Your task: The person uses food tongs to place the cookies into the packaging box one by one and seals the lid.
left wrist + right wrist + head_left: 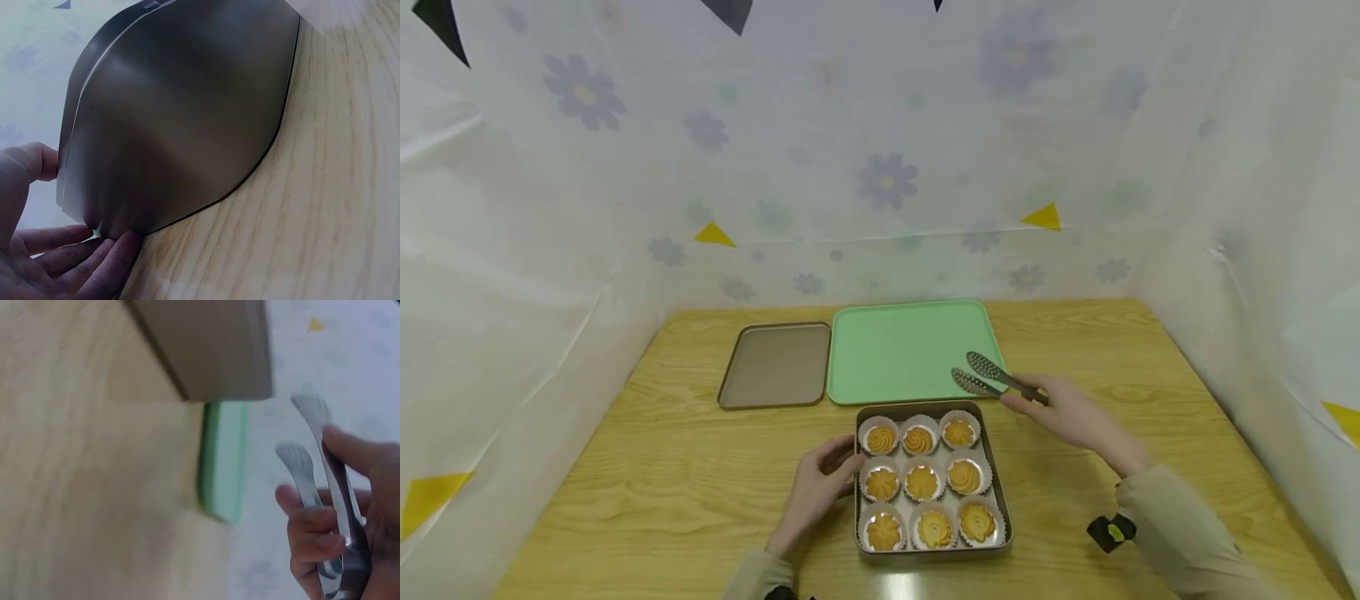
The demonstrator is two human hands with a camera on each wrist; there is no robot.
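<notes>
A square metal baking tin [934,557] holds several piped cookies [922,482] in white paper cups, arranged in rows. My left hand [822,485] grips the tin's left side. In the left wrist view, its thumb [44,161] lies at the rim and the other fingertips touch the outer side wall [181,125]. To the right, my right hand [1071,412] holds metal tongs [1011,381] with perforated heads. The tong heads are apart with nothing between them, over the near right corner of a green tray [902,350]. Fingers wrap the tong arms [337,494] in the right wrist view.
Left of the green tray lies a smaller brown-grey tray [778,367], close beside it. Both sit on the wooden table [685,483] behind the tin. A flower-patterned sheet [820,150] hangs at the back, and pale sheeting encloses both sides.
</notes>
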